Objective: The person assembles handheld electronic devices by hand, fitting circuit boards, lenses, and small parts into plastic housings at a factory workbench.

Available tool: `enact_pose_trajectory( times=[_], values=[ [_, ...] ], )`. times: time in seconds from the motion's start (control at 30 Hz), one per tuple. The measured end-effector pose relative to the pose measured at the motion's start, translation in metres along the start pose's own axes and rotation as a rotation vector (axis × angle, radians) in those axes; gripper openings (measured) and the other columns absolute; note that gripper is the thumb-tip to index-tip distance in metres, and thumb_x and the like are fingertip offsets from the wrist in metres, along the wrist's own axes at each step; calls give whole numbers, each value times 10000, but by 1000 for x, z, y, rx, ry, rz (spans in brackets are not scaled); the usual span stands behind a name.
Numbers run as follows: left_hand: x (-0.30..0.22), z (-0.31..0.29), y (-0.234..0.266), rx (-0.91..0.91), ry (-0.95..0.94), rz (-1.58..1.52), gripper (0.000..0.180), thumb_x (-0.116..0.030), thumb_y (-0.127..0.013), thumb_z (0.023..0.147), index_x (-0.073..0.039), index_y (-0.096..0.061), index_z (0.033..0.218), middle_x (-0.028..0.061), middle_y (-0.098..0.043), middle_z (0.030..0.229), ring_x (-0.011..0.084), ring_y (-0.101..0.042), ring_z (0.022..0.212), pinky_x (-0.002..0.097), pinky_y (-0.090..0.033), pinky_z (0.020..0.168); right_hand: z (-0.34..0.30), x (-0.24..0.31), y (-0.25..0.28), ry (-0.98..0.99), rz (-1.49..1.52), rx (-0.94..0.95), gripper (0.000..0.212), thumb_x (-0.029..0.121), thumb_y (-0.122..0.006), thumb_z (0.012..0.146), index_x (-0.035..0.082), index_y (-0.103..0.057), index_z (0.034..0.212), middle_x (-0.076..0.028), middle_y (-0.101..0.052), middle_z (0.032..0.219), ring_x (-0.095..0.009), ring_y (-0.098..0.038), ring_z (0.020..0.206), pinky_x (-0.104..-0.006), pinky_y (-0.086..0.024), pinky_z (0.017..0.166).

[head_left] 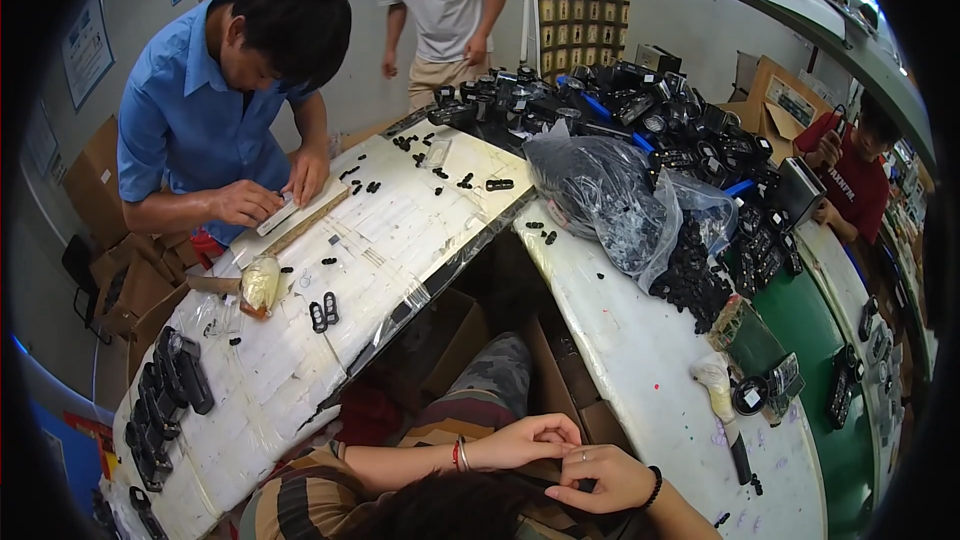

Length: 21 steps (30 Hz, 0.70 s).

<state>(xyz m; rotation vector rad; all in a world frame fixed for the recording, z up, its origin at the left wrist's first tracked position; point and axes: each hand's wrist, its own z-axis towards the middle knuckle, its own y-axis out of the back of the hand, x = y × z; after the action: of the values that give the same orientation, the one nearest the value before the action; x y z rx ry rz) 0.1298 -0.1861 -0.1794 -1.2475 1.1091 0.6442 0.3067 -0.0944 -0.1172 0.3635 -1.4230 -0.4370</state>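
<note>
My two hands meet over my lap at the lower edge, in front of the right-hand table. The left hand [528,440], below a red bracelet, has curled fingers touching the other hand. My right hand [605,477], with a ring and a dark beaded bracelet, is bent inward with its fingers closed. Something small and dark shows between its fingers; I cannot make out what it is. On the right table [620,335], nearest my right hand, lies a tool [722,400] with a pale wrapped end and a black end. Small black parts [756,485] lie near its tip.
A co-worker in blue [190,130] handles a pale bar [290,210] at the left table [390,250]. Black housings [165,390] line its near-left edge. Plastic bags [600,195] and heaped black devices [690,120] cover the far right. A gap separates the tables.
</note>
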Motion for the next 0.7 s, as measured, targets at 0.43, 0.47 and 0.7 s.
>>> enact_pose_trajectory(
  times=[0.43,0.47,0.7],
  values=[
    [2,-1,-1,-6,11,0,177,-47,-529,919,-15,-518,1093,46,-575,1044,94,-555,992,234,-438,898,0,0,0,-18,-17,24,198,127,-710,796,33,-612,650,-65,-558,612,-232,-566,620,-314,-450,600],
    [3,-1,0,-4,11,4,176,-45,-526,919,-15,-518,1092,46,-575,1044,94,-555,991,234,-438,897,0,0,0,-19,-16,24,198,127,-710,796,33,-612,650,-65,-558,612,-232,-566,620,-314,-450,600],
    [5,0,1,-3,9,13,174,-44,-523,918,-16,-518,1090,47,-574,1045,93,-554,991,234,-436,897,1,-1,1,-28,-11,31,198,139,-709,801,36,-619,657,-67,-559,616,-232,-570,623,-313,-453,607]
  ],
)
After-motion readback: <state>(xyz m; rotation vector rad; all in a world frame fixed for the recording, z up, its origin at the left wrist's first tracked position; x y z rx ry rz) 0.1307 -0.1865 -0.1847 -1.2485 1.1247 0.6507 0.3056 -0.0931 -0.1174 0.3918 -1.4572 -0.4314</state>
